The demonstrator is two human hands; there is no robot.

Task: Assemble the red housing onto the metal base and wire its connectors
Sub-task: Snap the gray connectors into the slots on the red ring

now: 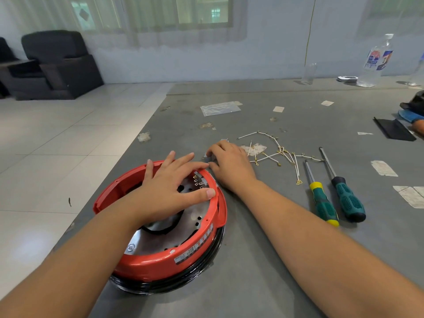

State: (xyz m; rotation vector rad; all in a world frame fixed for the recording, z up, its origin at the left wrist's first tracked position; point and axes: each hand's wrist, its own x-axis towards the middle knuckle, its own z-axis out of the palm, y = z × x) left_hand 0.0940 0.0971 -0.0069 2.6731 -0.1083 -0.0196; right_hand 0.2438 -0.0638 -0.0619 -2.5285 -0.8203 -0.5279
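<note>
The left hand (169, 184) rests with spread fingers on the red housing (160, 253); keep it steady there while the right hand (229, 164) pinches a small grey part (210, 157).

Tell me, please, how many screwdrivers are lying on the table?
2. Both lie side by side on the grey table, right of the right hand: the yellow-collared screwdriver nearer the forearm, the dark-collared screwdriver just beyond it. None seems hidden.

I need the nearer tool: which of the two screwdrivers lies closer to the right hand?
The screwdriver with the yellow collar; the one with the dark collar lies farther from the right hand.
</note>
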